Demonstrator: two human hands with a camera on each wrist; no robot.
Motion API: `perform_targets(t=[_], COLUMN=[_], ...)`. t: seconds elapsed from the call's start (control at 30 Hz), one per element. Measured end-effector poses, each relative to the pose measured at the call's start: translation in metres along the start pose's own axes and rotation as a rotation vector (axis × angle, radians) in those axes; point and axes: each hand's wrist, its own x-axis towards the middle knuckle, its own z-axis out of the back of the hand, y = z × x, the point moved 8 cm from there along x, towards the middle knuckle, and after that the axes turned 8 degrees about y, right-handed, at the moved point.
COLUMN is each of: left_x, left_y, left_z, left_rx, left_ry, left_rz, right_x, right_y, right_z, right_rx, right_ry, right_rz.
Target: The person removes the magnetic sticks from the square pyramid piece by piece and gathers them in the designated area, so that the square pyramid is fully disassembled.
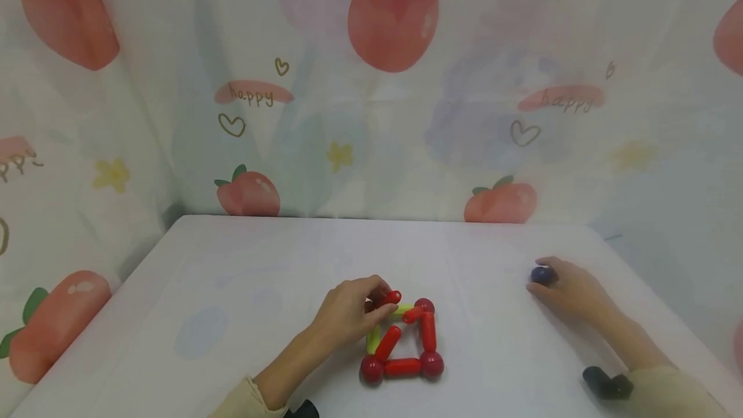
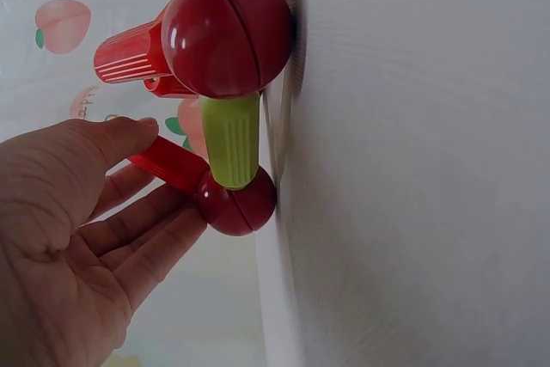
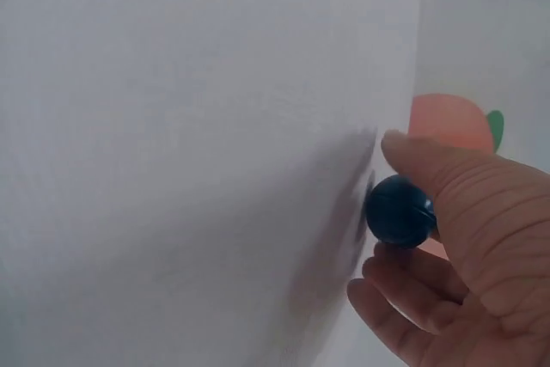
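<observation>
Left of the table's middle stands a frame of magnetic-style rods and balls, with red balls (image 1: 431, 364) at its corners. Red rods (image 1: 402, 367) form its front and right sides, yellow-green rods (image 2: 230, 139) the others. More red rods slant up from the corners. My left hand (image 1: 352, 308) pinches the slanting red rod (image 2: 172, 163) at the back left corner, its lower end against a red ball (image 2: 238, 202). Far to the right, my right hand (image 1: 577, 289) has thumb and fingers around a dark blue ball (image 3: 401, 211), which is at the tabletop.
The white table (image 1: 278, 257) has its far edge against a hanging cloth (image 1: 383, 121) printed with peaches and hearts. Cloth also hangs on the left and right sides. A black wrist device (image 1: 607, 384) is at the right sleeve.
</observation>
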Motion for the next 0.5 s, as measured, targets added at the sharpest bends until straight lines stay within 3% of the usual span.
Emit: perform_targets(t=[0.17,0.5], left_x=[-0.001,-0.001], left_y=[-0.001,-0.002], left_z=[0.001,0.001], left_rx=[0.011,0.033], left_ry=[-0.004,0.008], left_rz=[-0.002,-0.024], right_x=[0.0,-0.018], right_y=[0.009,0.056], right_z=[0.007,0.02], right_rx=[-0.025,-0.021], right_ry=[-0.037,-0.204], right_rz=[0.019,0.232])
